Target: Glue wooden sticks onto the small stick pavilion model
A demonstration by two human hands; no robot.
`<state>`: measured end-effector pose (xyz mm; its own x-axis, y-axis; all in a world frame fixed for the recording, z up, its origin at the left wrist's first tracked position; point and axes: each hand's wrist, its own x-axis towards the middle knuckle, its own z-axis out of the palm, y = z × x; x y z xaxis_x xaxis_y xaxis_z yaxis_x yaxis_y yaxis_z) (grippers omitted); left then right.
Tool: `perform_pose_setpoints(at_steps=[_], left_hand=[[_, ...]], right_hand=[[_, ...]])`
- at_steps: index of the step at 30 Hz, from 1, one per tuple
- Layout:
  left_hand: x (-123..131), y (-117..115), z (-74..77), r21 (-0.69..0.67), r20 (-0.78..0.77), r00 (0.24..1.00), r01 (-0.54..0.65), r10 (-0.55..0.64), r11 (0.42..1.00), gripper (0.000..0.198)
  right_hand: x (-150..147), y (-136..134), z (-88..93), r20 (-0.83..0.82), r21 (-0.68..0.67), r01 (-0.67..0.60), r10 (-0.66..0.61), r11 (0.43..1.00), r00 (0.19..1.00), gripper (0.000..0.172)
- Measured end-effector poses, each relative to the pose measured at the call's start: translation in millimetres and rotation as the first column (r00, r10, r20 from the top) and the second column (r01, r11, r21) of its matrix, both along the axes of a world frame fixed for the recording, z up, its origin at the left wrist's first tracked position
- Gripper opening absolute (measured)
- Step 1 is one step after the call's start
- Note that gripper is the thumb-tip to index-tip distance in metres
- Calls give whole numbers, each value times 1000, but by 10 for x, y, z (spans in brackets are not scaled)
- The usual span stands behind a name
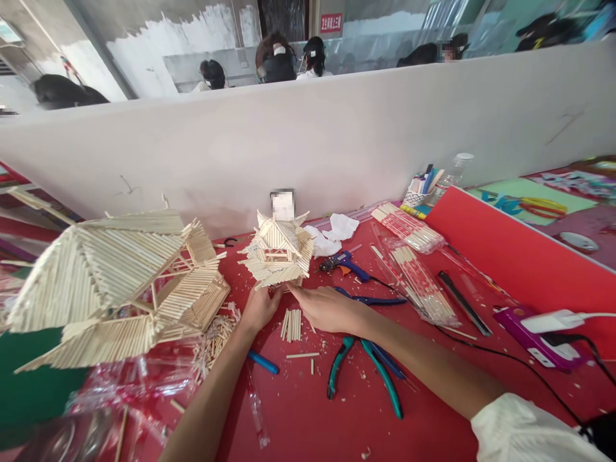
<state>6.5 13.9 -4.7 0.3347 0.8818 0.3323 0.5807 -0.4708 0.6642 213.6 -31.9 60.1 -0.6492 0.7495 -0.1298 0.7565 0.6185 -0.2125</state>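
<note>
A small pavilion model (279,256) made of wooden sticks stands on the red table in front of me, with tiered, flared roofs. My left hand (260,309) is closed at its lower left edge, the fingertips partly hidden under the roof. From the other side my right hand (325,309) grips the lower front edge, index finger stretched along it. Between my wrists lies a row of short cut sticks (291,325), with a loose stick (303,355) below. Teal-handled pliers (368,366) lie spread under my right forearm. A blue pen-like tool (263,361) rests beside my left forearm.
A larger stick pavilion (129,276) stands at left, above stick scraps (216,346) and plastic wrapping. To the right are a blue glue gun (344,262), packaged stick bundles (414,263), a black cutter (464,303) and a purple power strip (539,340). A white partition (337,147) runs behind.
</note>
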Motion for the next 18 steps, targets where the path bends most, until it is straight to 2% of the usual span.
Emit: perform_pose_setpoints(at_steps=[9, 12, 14, 16, 18], left_hand=[[24, -13, 64, 22, -90, 996, 11, -9, 1000, 29], [21, -15, 54, 15, -87, 996, -9, 10, 1000, 29], [16, -13, 35, 1, -77, 997, -24, 24, 1000, 28], [11, -8, 13, -14, -67, 997, -36, 35, 999, 28], [8, -2, -2, -17, -60, 997, -49, 48, 999, 29]], right_hand=[[-7, -27, 43, 33, 19, -7, 7, 1000, 999, 86], [10, -69, 96, 60, -15, -34, 35, 999, 998, 87], [62, -116, 198, 79, -60, -74, 78, 995, 994, 80], [167, -158, 337, 88, -101, -100, 109, 990, 990, 65], [331, -168, 470, 81, -123, -71, 81, 990, 993, 49]])
